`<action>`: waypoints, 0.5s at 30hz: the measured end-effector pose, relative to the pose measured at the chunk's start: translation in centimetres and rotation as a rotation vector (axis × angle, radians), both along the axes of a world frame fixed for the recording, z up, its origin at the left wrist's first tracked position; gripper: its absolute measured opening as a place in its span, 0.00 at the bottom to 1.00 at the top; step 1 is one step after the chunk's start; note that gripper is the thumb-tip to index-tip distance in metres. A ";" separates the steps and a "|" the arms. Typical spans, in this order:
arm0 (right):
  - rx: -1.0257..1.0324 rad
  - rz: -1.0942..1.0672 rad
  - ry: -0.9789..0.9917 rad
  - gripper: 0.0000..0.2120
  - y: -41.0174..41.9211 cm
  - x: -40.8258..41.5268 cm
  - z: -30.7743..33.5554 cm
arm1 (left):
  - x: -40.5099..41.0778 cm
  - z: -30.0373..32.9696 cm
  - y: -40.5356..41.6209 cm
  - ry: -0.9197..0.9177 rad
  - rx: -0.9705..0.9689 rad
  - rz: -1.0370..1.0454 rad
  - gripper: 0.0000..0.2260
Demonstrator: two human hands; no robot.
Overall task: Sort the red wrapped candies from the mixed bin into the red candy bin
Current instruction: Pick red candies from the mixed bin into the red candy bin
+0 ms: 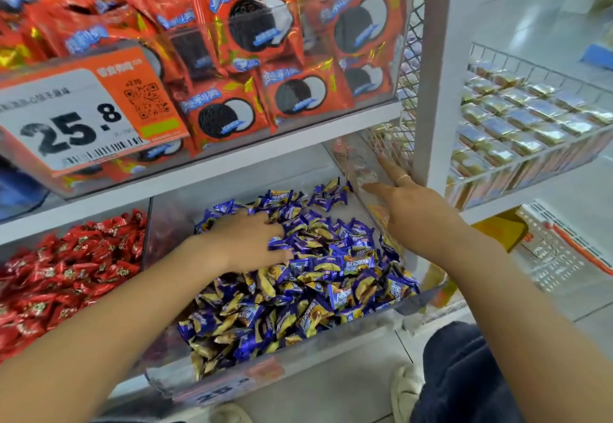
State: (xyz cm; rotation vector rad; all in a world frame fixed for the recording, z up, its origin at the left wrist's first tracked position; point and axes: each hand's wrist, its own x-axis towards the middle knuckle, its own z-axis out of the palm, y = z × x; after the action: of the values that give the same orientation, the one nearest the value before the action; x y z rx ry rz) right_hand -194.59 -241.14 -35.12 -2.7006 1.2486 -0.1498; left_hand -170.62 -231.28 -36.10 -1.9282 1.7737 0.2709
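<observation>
A clear bin (335, 339) on the lower shelf holds a heap of blue and gold wrapped candies (325, 276). To its left, the red candy bin (143, 243) is full of red wrapped candies (66, 273). My left hand (245, 240) lies palm down on the blue heap near its back left, fingers spread into the candies; whether it holds one is hidden. My right hand (411, 210) hovers over the bin's right wall, fingers apart, index and another finger stretched out, holding nothing. No red candy shows among the blue ones.
Above is a clear bin of orange cookie packs (258, 34) with a 25.8 price tag (79, 117). A white shelf post (431, 84) stands right of my right hand. Wire baskets of gold packets (517, 117) hang further right. My knee (464, 373) and shoe (406, 389) are below.
</observation>
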 end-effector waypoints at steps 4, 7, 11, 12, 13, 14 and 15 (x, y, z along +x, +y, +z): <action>-0.004 -0.001 0.005 0.35 0.0 0.1 0.0 | 2.1 0.8 1.9 0.132 0.053 0.143 0.40; -0.007 0.009 0.004 0.35 -0.1 0.0 -0.2 | 1.3 1.8 2.6 0.117 -0.049 0.122 0.39; -0.008 0.016 -0.005 0.34 -0.1 0.0 -0.3 | -4.7 1.6 3.2 0.231 -0.144 -0.347 0.31; -0.005 0.014 -0.006 0.33 0.0 0.0 -0.3 | -6.2 0.8 3.0 0.280 -0.152 -0.487 0.28; -0.007 0.011 -0.011 0.32 0.0 0.0 -0.2 | -7.3 -0.3 2.8 0.295 -0.148 -0.608 0.26; -0.013 0.010 -0.015 0.31 0.0 0.0 -0.3 | -7.9 -1.2 2.3 0.280 -0.121 -0.693 0.25; -0.023 0.009 -0.019 0.31 0.0 -0.1 -0.3 | -8.0 -2.0 1.5 0.234 -0.074 -0.745 0.26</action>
State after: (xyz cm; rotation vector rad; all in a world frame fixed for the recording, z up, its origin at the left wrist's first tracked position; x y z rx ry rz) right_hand -194.65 -241.10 -35.45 -2.7173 1.2371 -0.1890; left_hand -178.62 -229.74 -38.10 -1.1825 2.5363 0.1655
